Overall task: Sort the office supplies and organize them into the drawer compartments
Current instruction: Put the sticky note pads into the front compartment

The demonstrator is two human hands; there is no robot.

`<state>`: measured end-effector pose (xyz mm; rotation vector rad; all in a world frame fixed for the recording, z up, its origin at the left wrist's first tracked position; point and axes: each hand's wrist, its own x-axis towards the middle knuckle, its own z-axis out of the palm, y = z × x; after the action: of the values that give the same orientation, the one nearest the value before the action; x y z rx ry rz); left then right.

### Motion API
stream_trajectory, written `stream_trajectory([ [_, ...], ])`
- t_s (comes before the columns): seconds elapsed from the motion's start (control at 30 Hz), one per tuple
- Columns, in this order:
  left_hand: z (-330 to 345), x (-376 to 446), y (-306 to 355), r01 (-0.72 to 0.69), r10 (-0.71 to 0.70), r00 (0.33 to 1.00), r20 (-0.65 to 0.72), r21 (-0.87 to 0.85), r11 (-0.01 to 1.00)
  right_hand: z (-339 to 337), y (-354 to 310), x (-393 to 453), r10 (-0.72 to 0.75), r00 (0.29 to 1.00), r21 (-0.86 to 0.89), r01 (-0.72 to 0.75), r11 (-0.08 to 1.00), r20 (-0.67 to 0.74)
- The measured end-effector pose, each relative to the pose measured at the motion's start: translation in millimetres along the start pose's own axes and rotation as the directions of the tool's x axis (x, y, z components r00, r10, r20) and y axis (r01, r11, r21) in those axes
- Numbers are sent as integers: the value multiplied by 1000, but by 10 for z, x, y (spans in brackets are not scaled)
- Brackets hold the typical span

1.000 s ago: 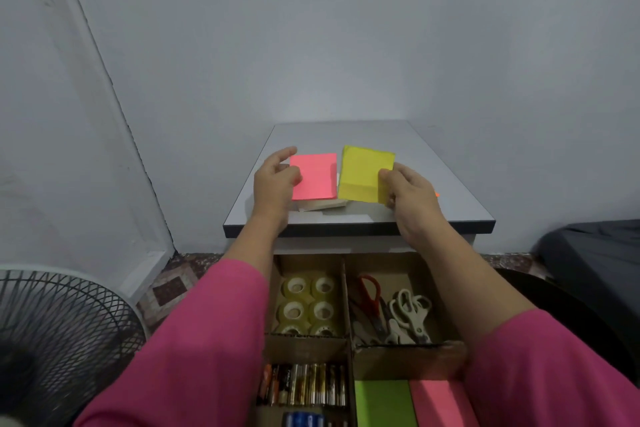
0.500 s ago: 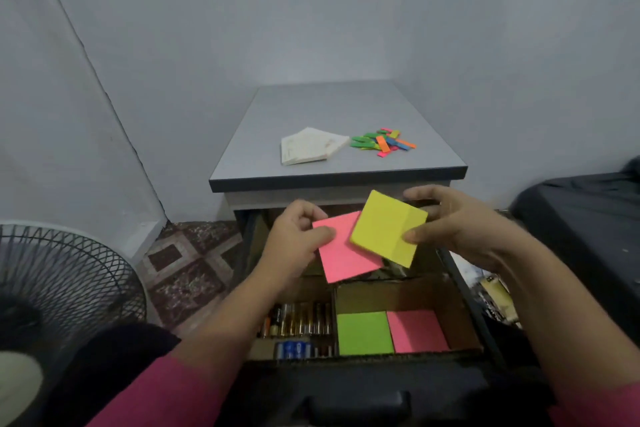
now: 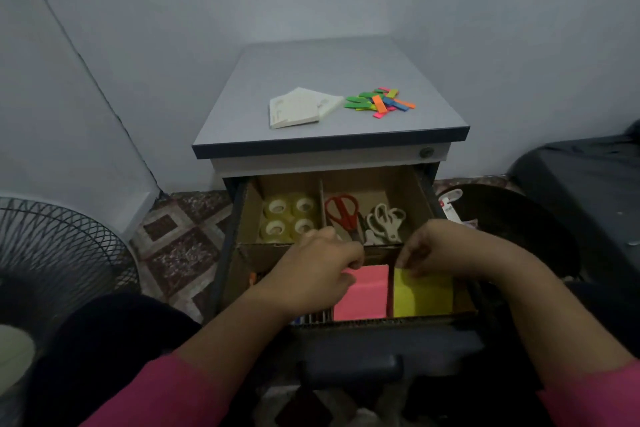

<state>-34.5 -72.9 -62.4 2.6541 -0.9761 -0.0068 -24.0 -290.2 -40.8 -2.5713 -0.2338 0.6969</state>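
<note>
The drawer (image 3: pixel 381 322) of a small cabinet stands pulled out, split by cardboard walls into compartments. In the near right compartment lie a pink sticky-note pad (image 3: pixel 365 293) and a yellow sticky-note pad (image 3: pixel 424 295) side by side. My left hand (image 3: pixel 320 269) pinches the pink pad's far left corner. My right hand (image 3: pixel 436 250) pinches the yellow pad's far edge. Tape rolls (image 3: pixel 289 217) fill the far left compartment, and scissors (image 3: pixel 363 218) the far right one. The near left compartment is mostly hidden under my left arm.
On the grey cabinet top (image 3: pixel 329 80) lie a white notepad (image 3: pixel 301 107) and a heap of coloured page flags (image 3: pixel 379 102). A fan (image 3: pixel 52 253) stands on the floor at the left. A dark round bin (image 3: pixel 512 218) and dark furniture (image 3: pixel 595 177) sit at the right.
Both hands carried the pink and yellow pads from the cabinet top down into the drawer's near right compartment, covering the green and pink pads seen there before. The camera tilted downward.
</note>
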Motion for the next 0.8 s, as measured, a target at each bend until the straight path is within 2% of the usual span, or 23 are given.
stream_trajectory([
  [0.17,95,10,-45,-93,94,996,5,198,976,89,-111,103,44,998,-257,-54,965,-44],
  [0.33,140,4,-28,-162,168,986,10,337,928,108,-114,46,36,995,-313,-62,948,-88],
  [0.43,181,-3,-19,-233,240,970,20,341,911,83,-128,-4,60,994,-342,-87,936,-89],
  [0.5,195,-3,6,-255,235,966,103,277,926,135,-138,-6,107,994,-367,-110,924,-27],
  [0.6,173,22,15,-179,114,950,291,207,962,302,-139,59,153,984,-420,-101,902,91],
  [0.7,171,53,20,-219,123,924,363,236,947,443,-129,172,208,963,-473,-105,875,173],
  [0.8,159,74,74,-255,102,908,407,343,904,503,-97,262,240,950,-515,-108,850,197],
])
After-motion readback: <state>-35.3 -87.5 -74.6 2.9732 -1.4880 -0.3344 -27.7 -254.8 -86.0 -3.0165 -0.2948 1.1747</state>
